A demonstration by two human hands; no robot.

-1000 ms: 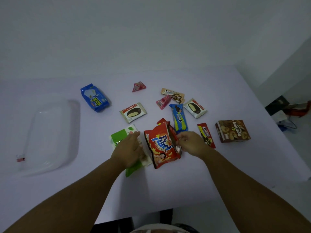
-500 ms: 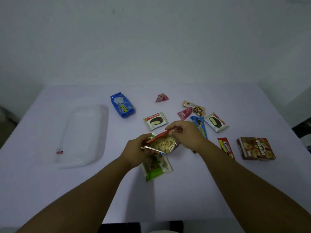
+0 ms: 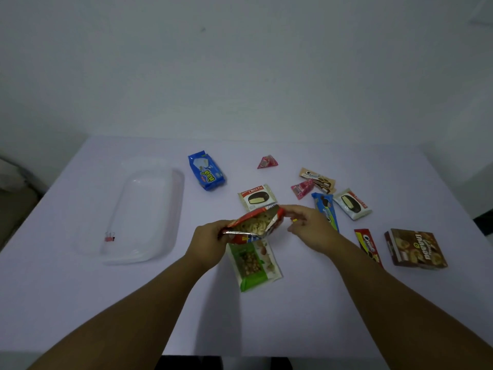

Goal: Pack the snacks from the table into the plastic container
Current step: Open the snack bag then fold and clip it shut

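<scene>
- Left hand (image 3: 210, 237) grips the open red snack bag (image 3: 253, 222) by its near edge.
- Right hand (image 3: 306, 222) pinches the far edge.
- Plastic container (image 3: 138, 214) sits well left.

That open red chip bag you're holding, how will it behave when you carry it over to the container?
The red chip bag looks like thin crinkled foil, so it is probably floppy and light. Its mouth gapes with pale chips showing, so tilting it would likely spill them. The left hand pinches one edge and the right hand the other; keeping both grips should hold it level.
</scene>
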